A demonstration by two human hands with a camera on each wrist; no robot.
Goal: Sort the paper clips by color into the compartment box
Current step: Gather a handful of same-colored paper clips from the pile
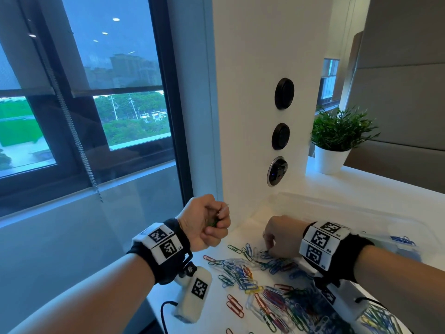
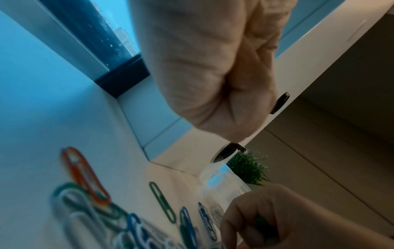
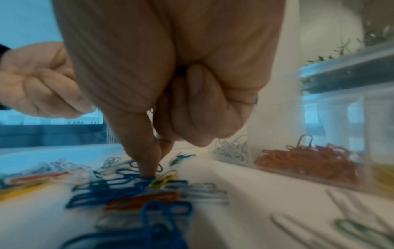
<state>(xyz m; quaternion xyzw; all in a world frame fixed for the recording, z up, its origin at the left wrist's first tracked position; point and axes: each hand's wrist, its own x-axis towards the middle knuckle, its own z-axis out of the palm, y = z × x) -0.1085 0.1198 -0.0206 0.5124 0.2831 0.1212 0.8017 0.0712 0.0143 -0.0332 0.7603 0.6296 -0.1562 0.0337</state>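
1. Clear compartment box (image 3: 332, 128), right of the loose paper clips (image 1: 269, 292): red and white clips lie in separate compartments.
2. Potted plant (image 1: 337, 138) stands beyond the box.
3. Left hand (image 1: 207, 222), raised left of the pile, is curled round green clips (image 1: 213, 222).
4. Right hand (image 1: 279, 235) pinches into blue clips (image 3: 119, 185) at the pile's far edge.
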